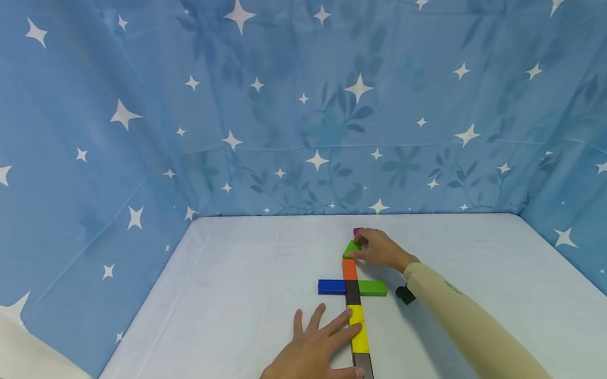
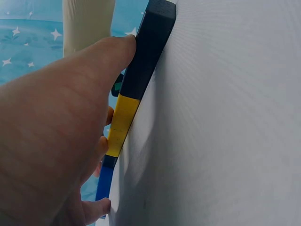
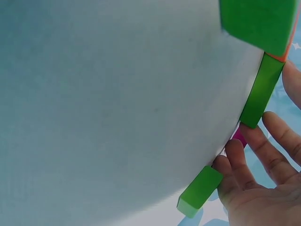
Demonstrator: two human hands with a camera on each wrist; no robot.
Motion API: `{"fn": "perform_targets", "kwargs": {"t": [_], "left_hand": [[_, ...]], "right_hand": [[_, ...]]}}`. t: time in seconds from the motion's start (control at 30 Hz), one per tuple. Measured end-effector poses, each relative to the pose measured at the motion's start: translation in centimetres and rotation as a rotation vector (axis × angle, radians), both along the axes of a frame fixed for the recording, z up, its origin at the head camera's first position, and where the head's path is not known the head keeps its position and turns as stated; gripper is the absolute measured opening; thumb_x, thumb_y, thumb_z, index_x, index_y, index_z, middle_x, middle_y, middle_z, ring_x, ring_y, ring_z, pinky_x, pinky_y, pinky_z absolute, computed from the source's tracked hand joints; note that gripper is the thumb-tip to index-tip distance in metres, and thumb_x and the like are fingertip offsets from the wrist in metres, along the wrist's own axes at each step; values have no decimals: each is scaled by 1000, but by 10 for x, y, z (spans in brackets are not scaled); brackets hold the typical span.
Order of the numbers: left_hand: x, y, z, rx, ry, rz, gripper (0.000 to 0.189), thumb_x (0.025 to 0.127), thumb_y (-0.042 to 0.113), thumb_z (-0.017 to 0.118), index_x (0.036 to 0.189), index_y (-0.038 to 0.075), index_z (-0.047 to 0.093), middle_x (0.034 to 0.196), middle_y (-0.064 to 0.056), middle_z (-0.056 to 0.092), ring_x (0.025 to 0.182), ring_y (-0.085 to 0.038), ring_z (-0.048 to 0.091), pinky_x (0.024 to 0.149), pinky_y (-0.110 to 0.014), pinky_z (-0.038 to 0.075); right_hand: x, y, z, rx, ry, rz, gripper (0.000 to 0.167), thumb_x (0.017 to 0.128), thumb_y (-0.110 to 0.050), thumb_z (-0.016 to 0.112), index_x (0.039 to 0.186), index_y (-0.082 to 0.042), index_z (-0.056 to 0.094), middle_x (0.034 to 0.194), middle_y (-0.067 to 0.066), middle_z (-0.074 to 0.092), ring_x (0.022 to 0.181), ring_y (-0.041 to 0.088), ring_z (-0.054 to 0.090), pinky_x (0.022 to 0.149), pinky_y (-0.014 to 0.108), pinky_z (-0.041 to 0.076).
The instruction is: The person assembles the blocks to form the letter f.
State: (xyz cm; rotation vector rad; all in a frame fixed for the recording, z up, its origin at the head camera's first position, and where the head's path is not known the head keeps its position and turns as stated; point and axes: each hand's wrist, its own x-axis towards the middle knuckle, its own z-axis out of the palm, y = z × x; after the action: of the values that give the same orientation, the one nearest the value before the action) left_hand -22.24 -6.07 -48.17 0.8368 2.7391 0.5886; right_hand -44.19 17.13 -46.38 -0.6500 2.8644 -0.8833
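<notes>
My left hand point(image 1: 319, 356) lies spread over a straight row of blocks. Two fingertips touch the yellow blocks point(image 1: 359, 338), and the thumb rests on the dark grey-brown block point(image 1: 364, 368). Farther up the row come a dark brown block point(image 1: 353, 292) and an orange block point(image 1: 349, 269). At the far end my right hand point(image 1: 382, 248) pinches a green triangular block point(image 1: 350, 248) between thumb and fingers. Just beyond it sits a magenta block point(image 1: 357, 231), partly covered by the fingers. In the right wrist view another green block point(image 3: 200, 190) lies by the little finger.
A blue block point(image 1: 332, 287) and a green block point(image 1: 372, 288) stick out either side of the dark brown one. Under the right forearm shows a small black object point(image 1: 406, 294). A blue star-patterned curtain point(image 1: 277, 98) borders the white table point(image 1: 227, 310).
</notes>
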Motion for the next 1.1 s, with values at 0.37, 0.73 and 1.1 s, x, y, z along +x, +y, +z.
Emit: {"fn": "perform_targets", "kwargs": {"t": [0.37, 0.73, 1.1], "left_hand": [[0, 0, 1, -8, 6, 7, 72, 98, 74, 56, 163, 47, 43, 174, 17, 27, 159, -44, 23, 114, -85, 13], [-2, 1, -1, -1, -9, 9, 73, 97, 76, 57, 163, 48, 43, 174, 17, 27, 159, -44, 22, 114, -85, 12], [-1, 1, 0, 10, -21, 10, 71, 97, 75, 57, 162, 48, 45, 173, 18, 28, 159, -43, 24, 115, -85, 11]], "right_hand": [[-4, 2, -3, -18, 19, 10, 40, 96, -28, 84, 121, 0, 71, 114, 11, 68, 104, 29, 61, 100, 49, 56], [-12, 31, 13, -140, 126, -24, 49, 102, -24, 74, 141, 3, 64, 147, 28, 57, 139, 50, 46, 114, 71, 37], [-38, 51, 28, -62, 73, 15, 69, 102, -22, 75, 159, 3, 46, 165, 29, 38, 153, 53, 28, 118, 75, 27]]}}
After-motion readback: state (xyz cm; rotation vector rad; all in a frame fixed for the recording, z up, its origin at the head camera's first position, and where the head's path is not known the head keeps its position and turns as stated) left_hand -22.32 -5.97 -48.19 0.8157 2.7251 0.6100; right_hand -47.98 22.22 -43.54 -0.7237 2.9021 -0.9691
